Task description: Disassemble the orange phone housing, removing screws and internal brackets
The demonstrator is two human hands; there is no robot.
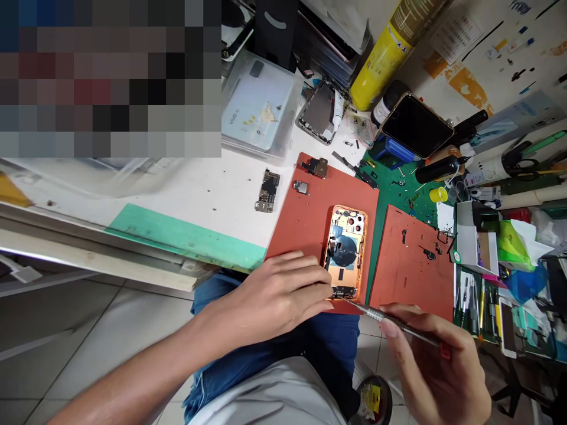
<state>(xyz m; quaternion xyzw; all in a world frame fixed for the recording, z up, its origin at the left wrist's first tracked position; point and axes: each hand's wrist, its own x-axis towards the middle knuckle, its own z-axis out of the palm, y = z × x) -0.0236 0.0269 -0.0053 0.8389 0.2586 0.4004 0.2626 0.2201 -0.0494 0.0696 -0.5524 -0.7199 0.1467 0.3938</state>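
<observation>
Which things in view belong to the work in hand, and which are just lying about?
In use:
- orange phone housing, at the left hand's fingertips
- thin metal tool, in the right hand, tip at the housing's near end
- red mat beneath the housing

Apparently lying about:
- yellow can
- black-screened phone
- loose circuit board, though it may be related

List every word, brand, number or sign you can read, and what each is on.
"vivo": on the pale panel.
Two diamond-shaped warning signs, symbols unclear: on the yellow can.
Too small or blurred to read: the can's other print, the wall sheet, the dark bottle's label.
None legible: the orange phone housing, the metal tool.
</observation>
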